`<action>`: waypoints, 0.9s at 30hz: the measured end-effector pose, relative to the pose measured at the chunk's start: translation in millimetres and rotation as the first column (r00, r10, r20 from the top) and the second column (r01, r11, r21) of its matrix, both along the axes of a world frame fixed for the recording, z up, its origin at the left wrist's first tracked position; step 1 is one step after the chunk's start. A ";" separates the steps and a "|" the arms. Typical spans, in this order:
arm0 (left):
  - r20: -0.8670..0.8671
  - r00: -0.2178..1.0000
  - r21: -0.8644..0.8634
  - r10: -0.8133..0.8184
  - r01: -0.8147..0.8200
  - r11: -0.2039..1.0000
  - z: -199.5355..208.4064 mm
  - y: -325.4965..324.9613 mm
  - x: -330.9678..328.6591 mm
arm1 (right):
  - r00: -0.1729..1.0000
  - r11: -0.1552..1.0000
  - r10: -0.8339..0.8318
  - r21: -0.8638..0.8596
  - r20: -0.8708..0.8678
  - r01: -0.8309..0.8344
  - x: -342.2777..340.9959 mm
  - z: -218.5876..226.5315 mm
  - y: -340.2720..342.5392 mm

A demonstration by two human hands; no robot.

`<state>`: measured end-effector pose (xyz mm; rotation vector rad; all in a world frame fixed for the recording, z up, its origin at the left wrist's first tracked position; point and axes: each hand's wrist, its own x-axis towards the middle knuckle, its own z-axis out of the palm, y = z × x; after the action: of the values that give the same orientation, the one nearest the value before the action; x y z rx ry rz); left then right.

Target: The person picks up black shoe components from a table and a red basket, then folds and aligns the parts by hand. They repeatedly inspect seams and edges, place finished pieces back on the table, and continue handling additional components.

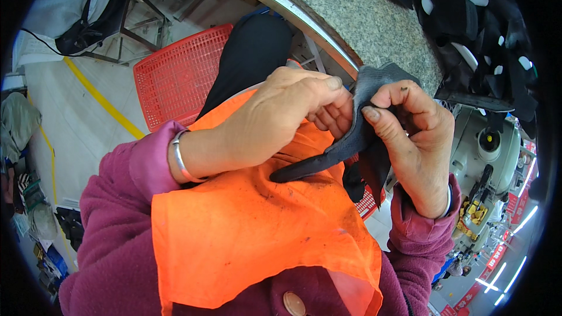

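A dark grey knit fabric piece [364, 96] with a long black strip [304, 168] hangs between my hands, above my orange apron [252, 228]. My right hand [418, 134] grips it at the right, thumb and forefinger pinched close together. At its left edge is my left hand [281, 108], fingers curled in and thumb bent over them. Whatever those fingers hold is too small or hidden to make out. A black flap [374, 167] dangles below the right hand.
A speckled stone slab [351, 14] lies on the worktable ahead. Black pieces with white ovals [468, 29] are heaped at the far right. A red plastic basket [178, 76] stands on the floor at left; a grey-green machine [489, 146] is at right.
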<state>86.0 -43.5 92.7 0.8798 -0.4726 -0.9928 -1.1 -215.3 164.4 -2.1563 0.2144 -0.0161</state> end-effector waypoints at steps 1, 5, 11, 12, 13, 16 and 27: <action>0.013 1.000 -0.015 0.022 -0.022 1.000 1.5 0.0 -2.8 | 1.000 1.000 -0.004 0.005 0.012 0.004 0.4 -0.6 -0.2; 0.285 0.948 0.032 0.143 -0.158 0.987 2.9 -1.1 -13.7 | 0.999 1.000 -0.011 0.028 0.032 0.010 0.7 -4.0 -0.5; 0.349 0.931 0.090 0.105 -0.145 0.985 -2.1 1.9 -12.1 | 0.987 0.994 0.068 -0.097 0.148 -0.053 1.5 -5.8 -3.3; 0.365 0.924 0.099 0.115 -0.161 0.982 -2.3 1.5 -12.6 | 0.969 0.978 0.123 -0.195 0.216 -0.081 2.4 -6.1 -4.4; 0.393 0.911 0.096 0.123 -0.174 0.980 -2.4 1.0 -12.7 | 0.965 0.970 0.145 -0.223 0.221 -0.095 2.0 -5.2 -5.1; 0.447 0.883 0.088 0.141 -0.201 0.976 -1.5 0.4 -13.2 | 0.958 0.948 0.188 -0.296 0.217 -0.119 1.3 -2.8 -6.8; 0.623 0.768 0.030 0.146 -0.210 0.977 -5.4 -3.5 -5.5 | 0.950 0.943 0.203 -0.310 0.238 -0.124 3.4 -3.8 -7.3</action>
<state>80.5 -46.9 87.3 1.3235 -0.8859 -0.5295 2.3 -222.7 160.6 -2.4301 -0.1361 -0.2551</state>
